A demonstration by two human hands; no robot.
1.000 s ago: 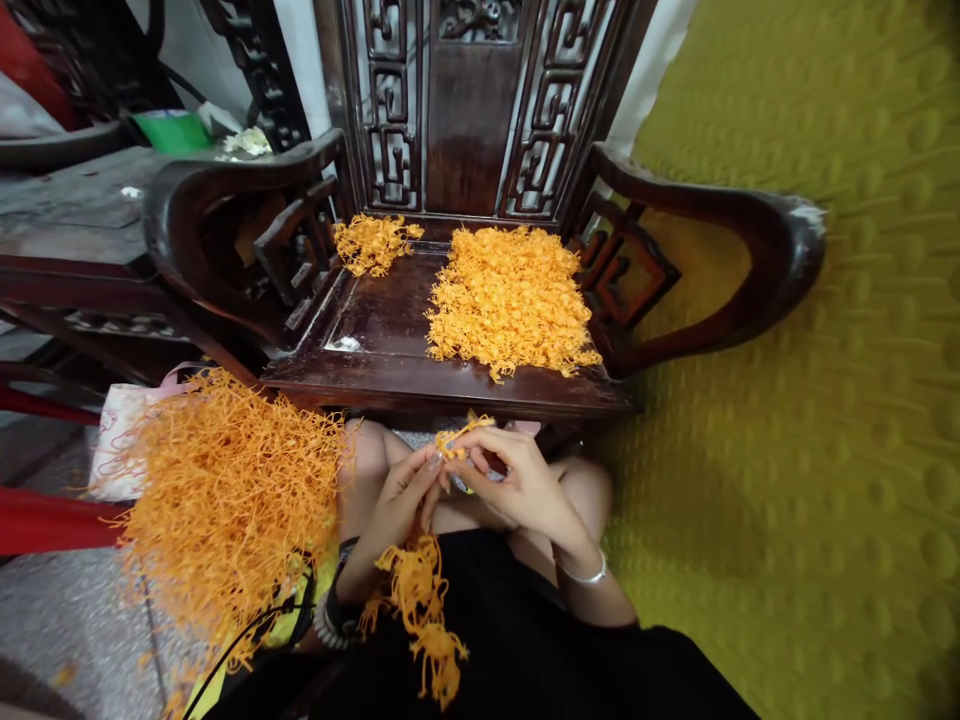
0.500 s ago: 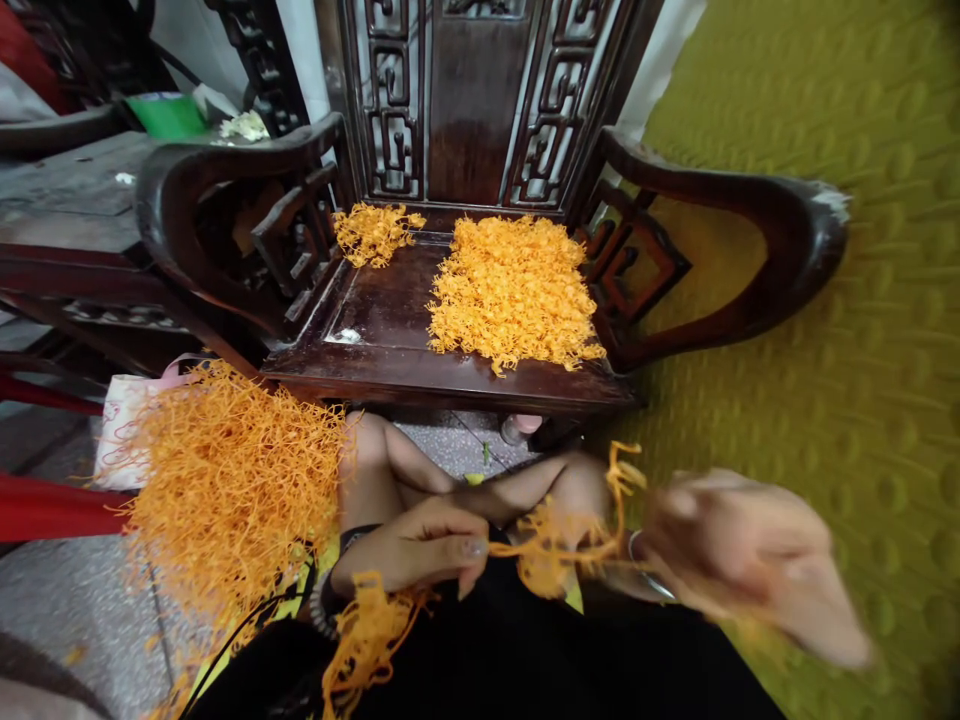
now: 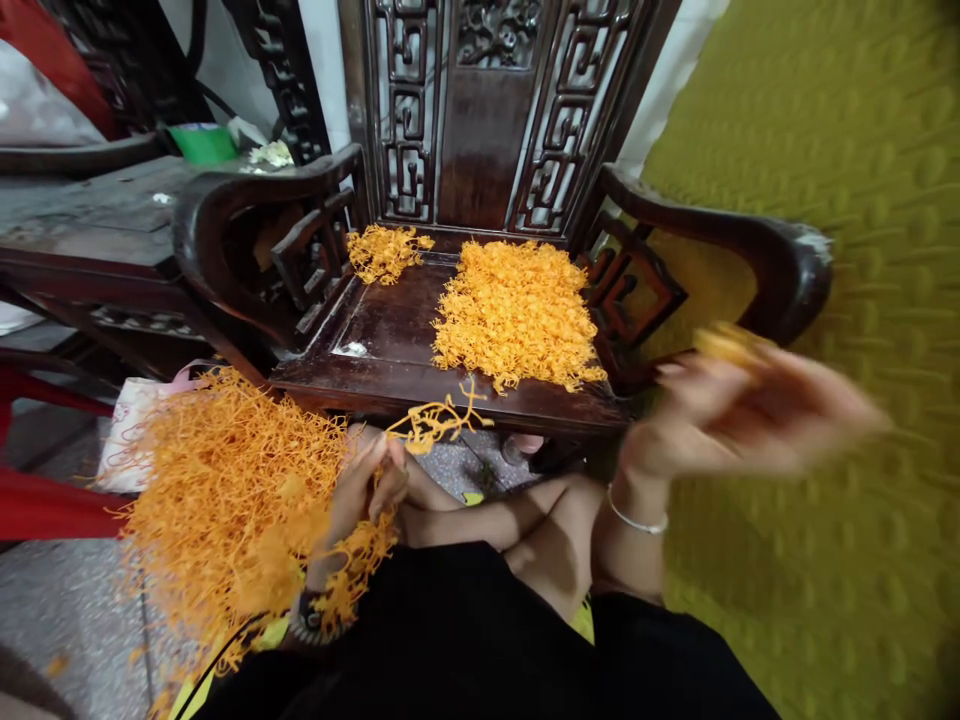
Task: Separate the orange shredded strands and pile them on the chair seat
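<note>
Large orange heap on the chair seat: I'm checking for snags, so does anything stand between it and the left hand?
Yes: in the head view, the seat's front edge runs between the left hand and the large orange heap. The orange strand pinched in that hand points that way. The hand's height is unclear.

Juts beyond the left hand [image 3: 371, 480] as a loosely looped orange strand [image 3: 433, 424] with splayed ends; shows tangled clumps [image 3: 365, 552] below.

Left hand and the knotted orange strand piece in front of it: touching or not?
Touching. The head view shows the left hand pinching one end of the knotted orange strand piece, the rest jutting out beyond it.
</note>
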